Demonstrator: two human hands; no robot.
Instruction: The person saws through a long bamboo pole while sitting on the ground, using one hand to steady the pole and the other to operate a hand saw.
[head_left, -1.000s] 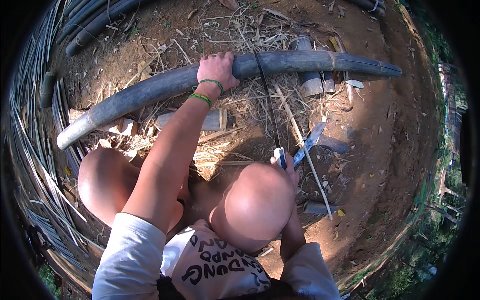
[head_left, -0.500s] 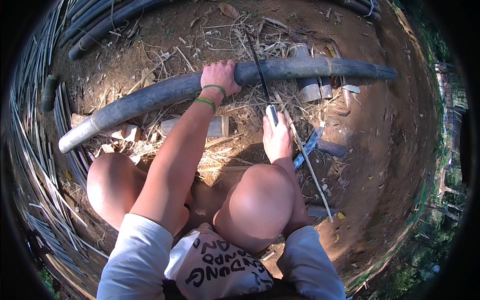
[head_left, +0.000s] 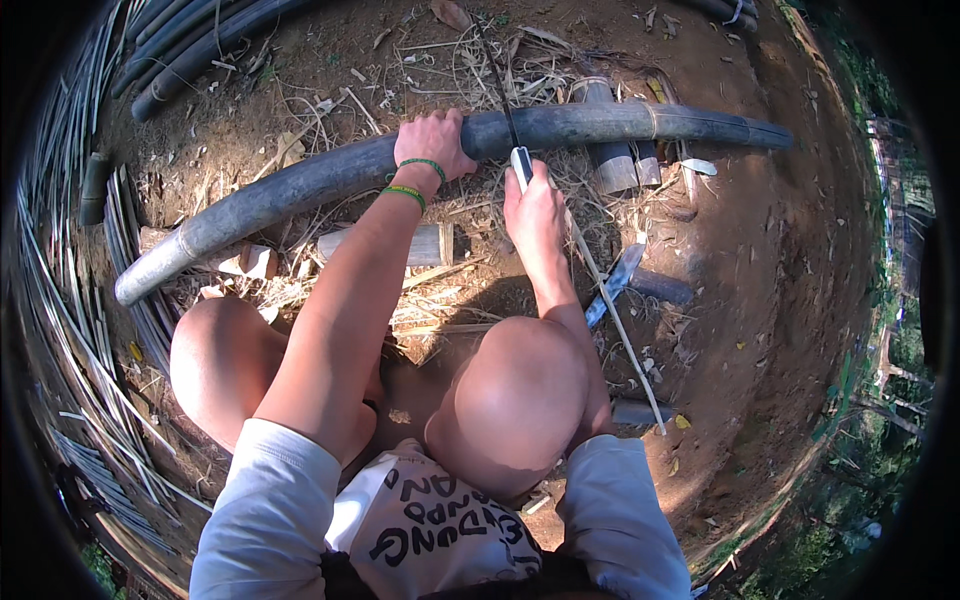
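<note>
A long, dark grey-green bamboo pole [head_left: 325,177] lies crosswise in front of me, looking bent through the lens. My left hand [head_left: 433,142] is wrapped over the pole near its middle, gripping it from above. Just right of it, the thin dark blade of a hand saw [head_left: 497,80] crosses the top of the pole. My right hand [head_left: 535,200] is closed round the saw's white and black handle, on the near side of the pole. Whether the blade has cut into the bamboo, I cannot tell.
Short bamboo pieces [head_left: 612,165] lie under the pole's right part. A bamboo section [head_left: 400,245] sits before my knees, and a broad knife blade [head_left: 618,283] beside a thin stick [head_left: 628,345] at right. Split strips [head_left: 65,330] line the left; dark poles [head_left: 200,55] lie far left.
My right hand has pushed the saw forward, away from me, so its handle is now close to the pole. The left hand keeps its grip on the bamboo.
</note>
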